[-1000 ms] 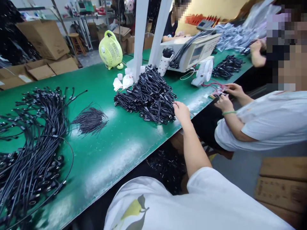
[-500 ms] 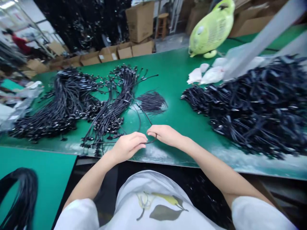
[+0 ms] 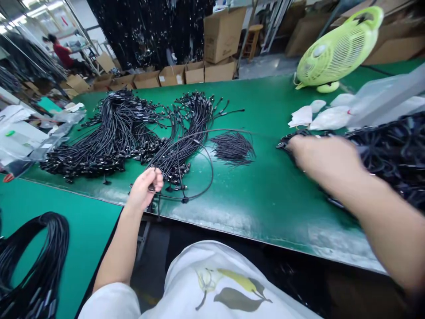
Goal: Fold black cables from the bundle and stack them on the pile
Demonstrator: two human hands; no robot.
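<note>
Cable (image 3: 212, 170), partly hidden, is gripped by the curled left hand (image 3: 146, 188); right hand (image 3: 327, 157) too blurred to tell.

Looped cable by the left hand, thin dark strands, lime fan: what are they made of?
Looped cable: probably rubbery plastic, smooth and dark, bending in an even curve. Thin dark strands: perhaps coated wire, mostly straight; blur hides their finish. Lime fan: likely moulded plastic, smooth, evenly coloured, slatted grille.

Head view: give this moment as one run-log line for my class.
left hand: closed on cable | right hand: at cable pile, blurred, grip unclear | thin strips: on table, left of pile
</note>
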